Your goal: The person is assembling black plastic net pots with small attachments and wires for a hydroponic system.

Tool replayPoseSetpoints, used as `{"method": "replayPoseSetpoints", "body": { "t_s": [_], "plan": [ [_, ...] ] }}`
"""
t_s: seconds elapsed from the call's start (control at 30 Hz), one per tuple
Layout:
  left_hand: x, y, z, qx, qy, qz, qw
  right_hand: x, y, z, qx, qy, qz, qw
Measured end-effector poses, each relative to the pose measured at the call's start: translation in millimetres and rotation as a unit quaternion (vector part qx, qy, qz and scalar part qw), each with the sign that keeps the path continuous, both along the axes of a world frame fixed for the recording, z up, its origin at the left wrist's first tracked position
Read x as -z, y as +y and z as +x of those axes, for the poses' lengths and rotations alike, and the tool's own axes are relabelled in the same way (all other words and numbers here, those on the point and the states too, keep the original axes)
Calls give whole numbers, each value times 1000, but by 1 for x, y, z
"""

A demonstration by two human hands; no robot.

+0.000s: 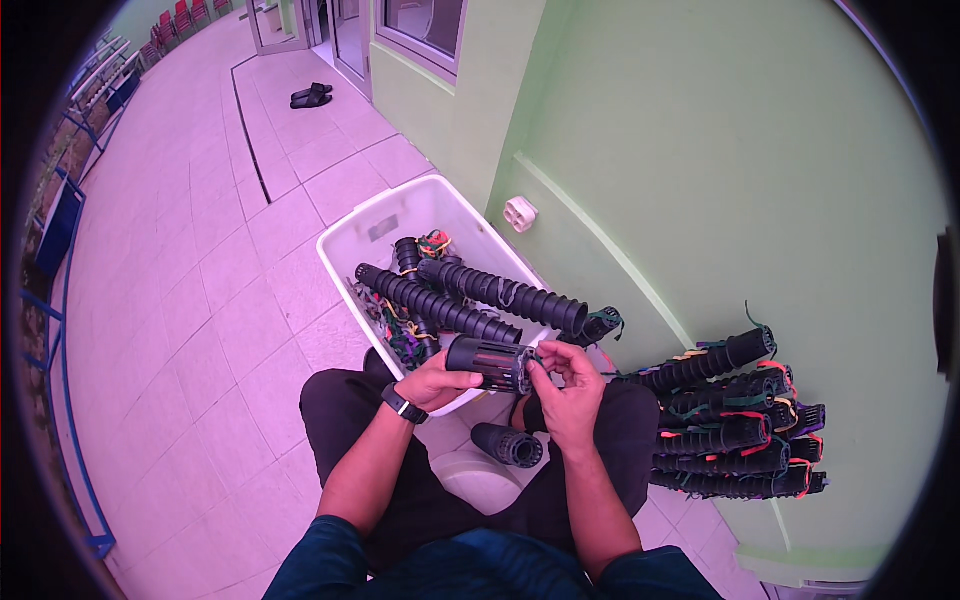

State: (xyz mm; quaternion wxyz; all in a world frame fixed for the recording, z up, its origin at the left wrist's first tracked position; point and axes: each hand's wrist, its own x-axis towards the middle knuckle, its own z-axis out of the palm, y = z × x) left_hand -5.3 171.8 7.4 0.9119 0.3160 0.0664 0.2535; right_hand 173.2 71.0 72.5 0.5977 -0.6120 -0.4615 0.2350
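Cup [485, 363] is being held sideways over the near end of the white bin [372, 213], between both hands. It is being clamped by the left hand [432, 384], with the thumb lying along its near side; a dark watch [404, 405] is being worn on that wrist. The cup's right end is being touched by the right hand [568, 385], thumb and forefinger drawn close; whether anything is being pinched between them cannot be told. A loose cup [505, 447] is being seen between the legs, below the hands; what it is being supported by is unclear. In the bin, ribbed black stacks [440, 305] are being held at a slant, one end being propped toward the right rim; coloured strips [435, 243] are being partly covered by them. At right, a pile [720, 435] of similar stacks is being lined up by the green wall [750, 200], strips being threaded among the ends. A socket [520, 214] is being carried by the wall beside the bin. Dark sandals [311, 97] are being seen on the tiled floor [200, 270], near the doorway.
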Motion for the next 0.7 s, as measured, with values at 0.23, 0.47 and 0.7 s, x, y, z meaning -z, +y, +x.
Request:
{"method": "replayPoseSetpoints", "body": {
  "t_s": [0.23,0.47,0.7],
  "plan": [
    [15,4,-4,43,29,31,998,2,5,15,-107,153,-77,979],
    [3,4,-1,13,53,42,998,6,6,14,-80,69,-85,991],
    [6,6,1,0,31,14,999,-12,-2,20,-74,-223,14,972]
  ]
}}
